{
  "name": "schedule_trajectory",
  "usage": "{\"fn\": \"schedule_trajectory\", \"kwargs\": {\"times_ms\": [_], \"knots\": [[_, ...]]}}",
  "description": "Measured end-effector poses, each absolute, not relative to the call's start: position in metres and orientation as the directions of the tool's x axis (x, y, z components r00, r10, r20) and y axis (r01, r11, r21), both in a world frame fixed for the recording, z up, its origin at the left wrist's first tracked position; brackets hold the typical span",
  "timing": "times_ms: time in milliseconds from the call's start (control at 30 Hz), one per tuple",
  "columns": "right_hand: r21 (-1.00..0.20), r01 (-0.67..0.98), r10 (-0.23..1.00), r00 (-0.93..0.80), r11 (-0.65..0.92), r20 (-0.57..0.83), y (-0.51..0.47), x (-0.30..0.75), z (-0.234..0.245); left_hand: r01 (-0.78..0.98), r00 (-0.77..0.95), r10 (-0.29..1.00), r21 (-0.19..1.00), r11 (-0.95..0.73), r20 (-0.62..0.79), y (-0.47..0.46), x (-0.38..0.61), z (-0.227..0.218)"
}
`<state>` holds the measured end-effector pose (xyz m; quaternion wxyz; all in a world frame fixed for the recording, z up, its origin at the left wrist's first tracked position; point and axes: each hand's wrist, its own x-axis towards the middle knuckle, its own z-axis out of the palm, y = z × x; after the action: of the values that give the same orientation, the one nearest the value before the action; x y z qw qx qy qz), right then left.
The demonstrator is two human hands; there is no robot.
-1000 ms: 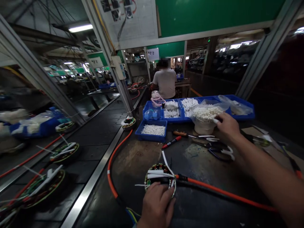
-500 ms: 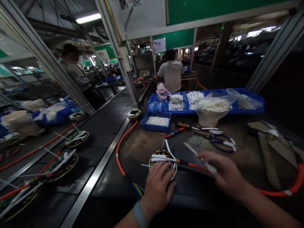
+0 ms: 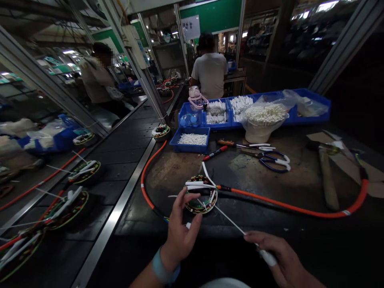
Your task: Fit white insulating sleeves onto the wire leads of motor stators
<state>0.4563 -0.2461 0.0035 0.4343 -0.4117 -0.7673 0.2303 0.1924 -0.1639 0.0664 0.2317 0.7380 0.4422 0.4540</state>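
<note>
A ring-shaped wound motor stator (image 3: 201, 205) lies on the dark bench in front of me, with white sleeves (image 3: 198, 185) across its top. At its near left side my left hand (image 3: 182, 228) is open, thumb and fingers apart, fingertips close to the rim. A small white piece shows by the thumb; what it is I cannot tell. My right hand (image 3: 277, 254), closed, grips a thin white cord (image 3: 230, 219) that runs taut and straight from the stator. A white rounded end sticks out from this hand, its kind unclear. An orange-sleeved cable (image 3: 270, 202) leaves the stator rightward.
Behind lie a blue tray (image 3: 189, 141) of short white tubes, blue bins (image 3: 222, 114), a bag of white sleeves (image 3: 264, 116), scissors (image 3: 274, 160), a red-handled tool (image 3: 215, 153) and a hammer (image 3: 328, 178). More stators (image 3: 70, 210) stand on the left conveyor. Two people are beyond.
My right hand has come down and toward me from beside the orange cable, the cord now stretched from the stator. My left hand has lifted off the stator and shifted left. The view has tilted down.
</note>
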Motion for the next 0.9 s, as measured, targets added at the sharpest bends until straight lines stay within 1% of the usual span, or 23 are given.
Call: {"fn": "schedule_trajectory", "kwargs": {"times_ms": [100,267,333,467,633,700,833,900], "knots": [[-0.748,0.408,0.852,-0.258,0.523,0.455,-0.245,0.457,0.002,0.528,0.260,0.844,0.663,-0.531,0.469,-0.158,0.188,0.069],[-0.753,0.380,0.843,-0.265,0.537,0.468,-0.242,0.457,0.002,0.670,0.438,0.764,0.394,-0.629,0.474,-0.150,0.185,0.078],[-0.731,0.382,0.825,-0.286,0.565,0.488,-0.241,0.458,0.003,0.699,0.459,0.753,0.332,-0.634,0.471,-0.148,0.185,0.082],[-0.693,0.394,0.798,-0.311,0.603,0.517,-0.240,0.460,0.004,0.719,0.453,0.762,0.315,-0.619,0.463,-0.144,0.184,0.084],[-0.721,0.364,0.807,-0.294,0.590,0.512,-0.240,0.461,0.007,0.731,0.441,0.778,0.325,-0.600,0.446,-0.144,0.185,0.085],[-0.722,0.348,0.799,-0.320,0.598,0.508,-0.232,0.456,0.012,0.759,0.429,0.805,0.320,-0.567,0.410,-0.143,0.190,0.088],[-0.737,0.339,0.800,-0.390,0.585,0.456,-0.196,0.431,0.023,0.827,0.396,0.873,0.301,-0.474,0.285,-0.142,0.208,0.090],[-0.797,0.306,0.838,-0.364,0.520,0.407,-0.177,0.413,0.026,0.822,0.368,0.874,0.328,-0.465,0.317,-0.143,0.215,0.087]]}}
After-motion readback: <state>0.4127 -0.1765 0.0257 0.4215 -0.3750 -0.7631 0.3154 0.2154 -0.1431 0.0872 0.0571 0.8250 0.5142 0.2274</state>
